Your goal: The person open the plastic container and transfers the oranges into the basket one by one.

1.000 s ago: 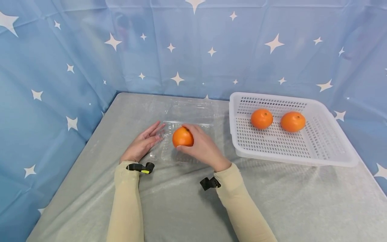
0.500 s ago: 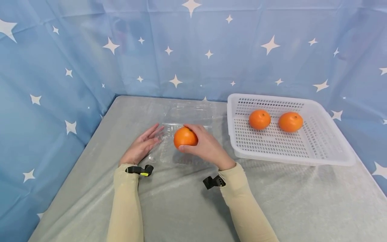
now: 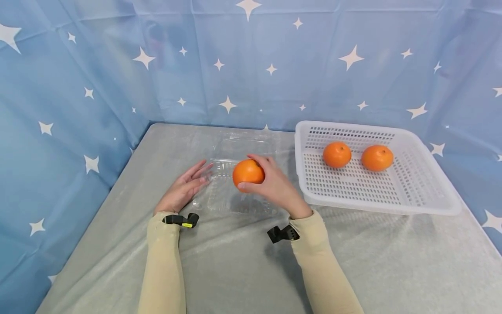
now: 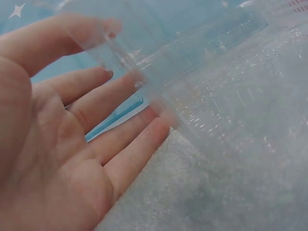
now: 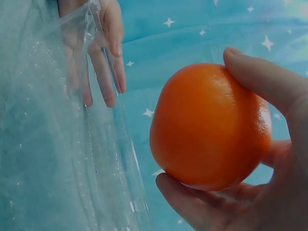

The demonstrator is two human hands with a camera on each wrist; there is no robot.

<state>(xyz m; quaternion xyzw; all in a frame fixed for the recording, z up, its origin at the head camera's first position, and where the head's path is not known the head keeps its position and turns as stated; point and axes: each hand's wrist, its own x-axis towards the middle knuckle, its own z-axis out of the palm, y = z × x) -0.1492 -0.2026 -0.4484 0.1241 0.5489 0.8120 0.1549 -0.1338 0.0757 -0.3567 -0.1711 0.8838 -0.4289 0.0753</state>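
In the head view an orange (image 3: 246,173) is gripped by my right hand (image 3: 279,186), thumb on the near side and fingers on the far side. It is held above an open, clear plastic clamshell container (image 3: 221,198). The right wrist view shows the orange (image 5: 207,127) apart from the container's wall (image 5: 103,159). At the container's left side is my left hand (image 3: 182,187), its fingers spread and extended. In the left wrist view the fingertips of this hand (image 4: 77,130) overlap the transparent edge, and nothing lies in the palm.
On the right stands a white perforated plastic basket (image 3: 353,198) holding two more oranges, one on the left (image 3: 337,155) and another beside it (image 3: 377,158). A grey cloth covers the table (image 3: 227,270). Behind hangs a blue curtain (image 3: 251,52) with white stars.
My right hand has lifted the orange up and moved it a little to the right over the container. The left hand has stayed in place.
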